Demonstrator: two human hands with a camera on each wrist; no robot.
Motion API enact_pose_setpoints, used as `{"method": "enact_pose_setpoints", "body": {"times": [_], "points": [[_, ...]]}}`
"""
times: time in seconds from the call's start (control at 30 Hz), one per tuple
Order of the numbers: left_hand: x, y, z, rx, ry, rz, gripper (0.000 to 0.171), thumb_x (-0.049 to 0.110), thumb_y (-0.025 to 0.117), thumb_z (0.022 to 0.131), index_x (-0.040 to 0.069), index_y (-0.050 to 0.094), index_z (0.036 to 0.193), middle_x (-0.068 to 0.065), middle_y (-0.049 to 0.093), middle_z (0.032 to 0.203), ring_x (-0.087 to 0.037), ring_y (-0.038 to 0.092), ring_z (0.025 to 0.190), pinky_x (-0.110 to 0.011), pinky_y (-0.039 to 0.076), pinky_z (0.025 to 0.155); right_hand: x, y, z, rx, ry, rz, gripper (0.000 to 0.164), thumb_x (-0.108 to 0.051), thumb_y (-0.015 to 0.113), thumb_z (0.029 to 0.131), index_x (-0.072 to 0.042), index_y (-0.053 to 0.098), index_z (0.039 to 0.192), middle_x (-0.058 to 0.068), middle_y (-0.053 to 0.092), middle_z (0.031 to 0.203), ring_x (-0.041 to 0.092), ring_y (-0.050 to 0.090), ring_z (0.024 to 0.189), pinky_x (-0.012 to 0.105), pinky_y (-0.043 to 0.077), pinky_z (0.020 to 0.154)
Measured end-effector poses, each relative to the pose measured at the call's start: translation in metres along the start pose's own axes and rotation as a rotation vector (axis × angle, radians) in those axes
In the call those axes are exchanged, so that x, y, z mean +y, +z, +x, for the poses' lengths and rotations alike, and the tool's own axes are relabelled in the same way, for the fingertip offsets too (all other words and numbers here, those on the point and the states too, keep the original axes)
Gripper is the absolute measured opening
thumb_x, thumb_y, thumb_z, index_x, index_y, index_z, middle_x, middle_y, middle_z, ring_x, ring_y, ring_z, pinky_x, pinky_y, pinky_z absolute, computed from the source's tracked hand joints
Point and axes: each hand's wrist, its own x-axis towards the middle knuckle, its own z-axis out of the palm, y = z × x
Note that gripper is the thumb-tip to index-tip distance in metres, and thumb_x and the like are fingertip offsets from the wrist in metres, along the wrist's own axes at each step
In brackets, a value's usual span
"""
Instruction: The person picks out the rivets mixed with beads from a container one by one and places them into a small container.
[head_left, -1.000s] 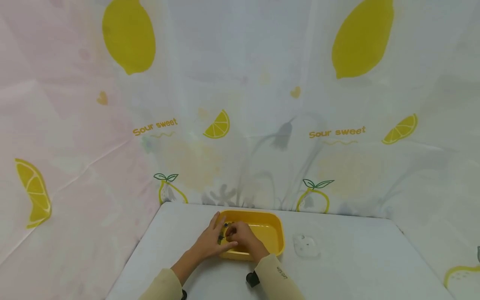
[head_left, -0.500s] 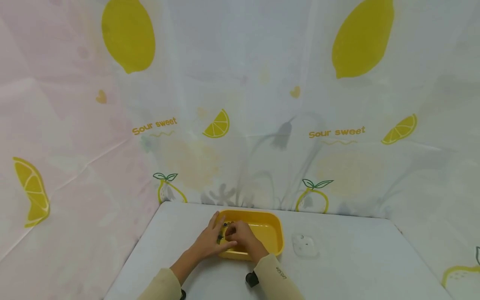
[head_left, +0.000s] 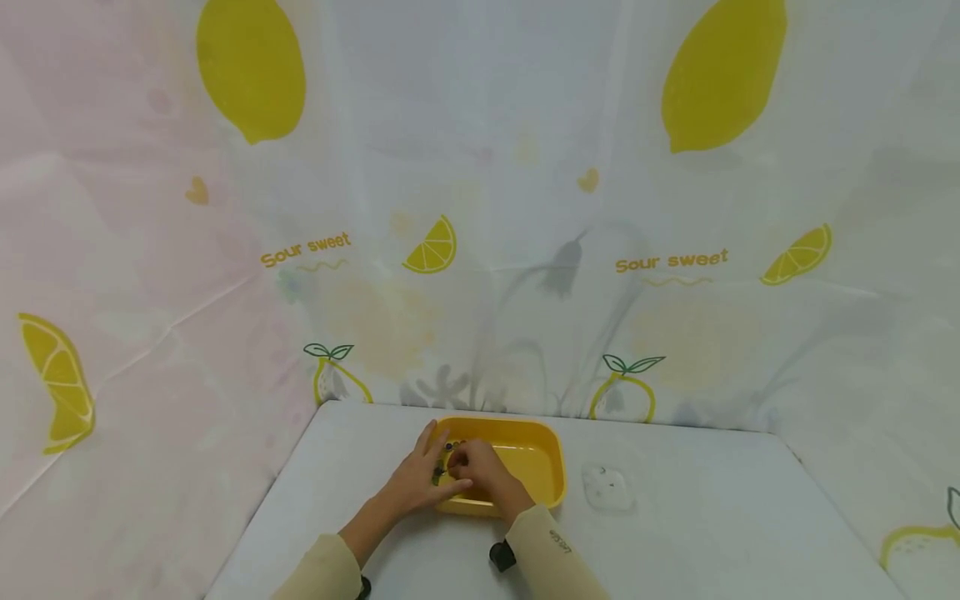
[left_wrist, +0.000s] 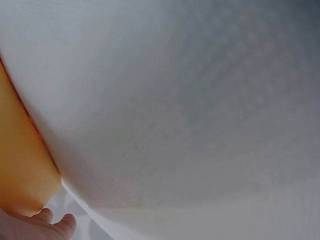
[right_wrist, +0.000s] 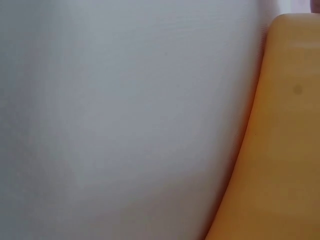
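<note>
A yellow plastic tray [head_left: 536, 467] sits on the white table in the head view. My left hand [head_left: 412, 483] lies at its left end, fingers extended and thumb stretched along the near rim. Small dark bead-like pieces [head_left: 439, 472] show inside the tray beside that hand. My right hand [head_left: 487, 473] reaches over the near rim, fingers bent down among these pieces; I cannot tell whether they pinch one. In the left wrist view, fingertips [left_wrist: 64, 225] show beside the tray's outer wall [left_wrist: 25, 150]. The right wrist view shows mostly the tray wall [right_wrist: 280, 135].
To the right of the tray lies a small clear plastic dish [head_left: 607, 490] with a few tiny dark bits. The white table [head_left: 697, 517] meets a lemon-print cloth [head_left: 480, 317] at the back and sides. A black wrist device [head_left: 502, 556] sits under the right sleeve.
The head view has shifted slightly. Both hands stay almost in the same place at the tray.
</note>
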Motion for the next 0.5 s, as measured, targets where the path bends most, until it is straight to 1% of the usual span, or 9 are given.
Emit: {"method": "enact_pose_setpoints", "body": {"times": [0.17,0.37,0.5], "points": [[0.0028,-0.0024,-0.0001,0.006,0.007,-0.006,0.1,0.063,0.067,0.083,0.005,0.03,0.155,-0.024,0.017,0.163,-0.047,0.052,0.125,-0.06,0.045,0.099,0.0016,-0.0007,-0.0005,-0.001,0.002,0.018,0.009,0.0,0.066,0.087,-0.004,0.074,0.085,0.002,0.067,0.081,0.01,0.053,0.07,0.024,0.047,0.064],[0.0031,0.0001,0.0007,-0.026,-0.001,-0.031,0.099,0.065,0.064,0.085,0.008,0.028,0.156,-0.023,0.013,0.164,-0.047,0.052,0.125,-0.061,0.044,0.099,0.0016,-0.0017,-0.0047,0.004,0.04,0.04,0.008,-0.004,0.067,0.088,-0.003,0.075,0.089,0.005,0.072,0.089,0.013,0.06,0.078,0.029,0.053,0.071],[0.0002,0.0022,-0.0007,-0.011,-0.015,-0.038,0.098,0.066,0.065,0.084,0.01,0.029,0.156,-0.022,0.013,0.164,-0.046,0.054,0.123,-0.06,0.046,0.098,-0.0008,-0.0016,-0.0047,0.001,0.05,0.085,0.01,-0.007,0.068,0.09,-0.001,0.075,0.092,0.006,0.072,0.091,0.014,0.061,0.08,0.031,0.055,0.075]]}}
